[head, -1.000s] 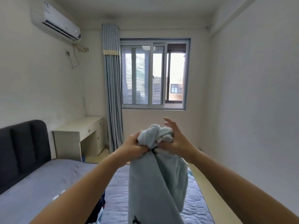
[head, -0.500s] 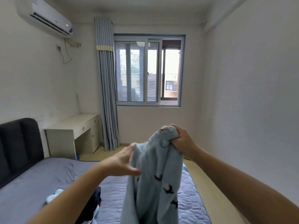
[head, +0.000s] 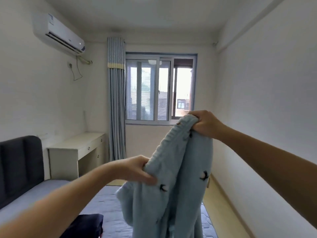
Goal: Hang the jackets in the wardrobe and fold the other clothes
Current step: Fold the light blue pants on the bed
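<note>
A light blue fleece garment (head: pixel 173 189) with small black bird marks hangs in the air in front of me, over the bed. My right hand (head: pixel 204 125) grips its ribbed edge at the top, held high. Lower and to the left, my left hand (head: pixel 139 169) pinches the same ribbed edge. The cloth drapes down past the bottom of the view. A dark navy piece of clothing (head: pixel 85 224) lies on the bed below my left forearm, partly hidden by it.
The bed (head: pixel 106 203) with a grey-blue quilted cover and dark headboard (head: pixel 18 165) fills the lower left. A white desk (head: pixel 75 152) stands by the curtain (head: pixel 116 100) and window (head: pixel 159 90). A strip of floor (head: pixel 221 203) runs along the right wall.
My hands, bunched together on the garment a second ago, have drawn apart: the right rose, the left went down and left. The garment has opened out between them.
</note>
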{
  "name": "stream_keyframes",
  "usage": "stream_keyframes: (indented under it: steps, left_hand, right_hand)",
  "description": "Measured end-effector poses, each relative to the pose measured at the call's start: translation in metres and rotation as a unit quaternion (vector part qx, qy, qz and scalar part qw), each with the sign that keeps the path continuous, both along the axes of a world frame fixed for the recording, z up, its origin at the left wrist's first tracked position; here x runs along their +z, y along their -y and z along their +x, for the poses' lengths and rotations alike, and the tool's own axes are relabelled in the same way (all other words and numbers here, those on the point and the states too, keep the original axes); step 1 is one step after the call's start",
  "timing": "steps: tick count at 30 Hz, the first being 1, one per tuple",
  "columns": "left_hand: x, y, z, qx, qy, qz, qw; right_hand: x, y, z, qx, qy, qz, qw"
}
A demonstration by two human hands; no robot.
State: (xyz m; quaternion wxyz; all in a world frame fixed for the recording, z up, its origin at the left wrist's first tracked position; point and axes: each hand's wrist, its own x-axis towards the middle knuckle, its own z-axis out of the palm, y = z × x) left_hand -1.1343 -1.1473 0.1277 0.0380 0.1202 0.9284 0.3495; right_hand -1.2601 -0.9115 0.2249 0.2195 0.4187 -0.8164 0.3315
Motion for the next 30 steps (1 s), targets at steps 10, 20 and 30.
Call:
stream_keyframes:
  steps: [10,20,30]
  left_hand:
    - [0.088,0.068,-0.007,0.171,-0.354,-0.381,0.837]
    - [0.126,0.064,-0.003,0.042,-0.268,-0.524,0.807]
    - [0.155,0.110,0.024,0.205,-0.224,-0.504,0.809]
  right_hand:
    - [0.045,-0.086,-0.040,-0.189,-0.274,0.311,0.890]
    - [0.049,-0.129,-0.062,-0.232,-0.333,0.414,0.815]
    - [0.075,-0.141,-0.067,-0.199,-0.183,0.299,0.915]
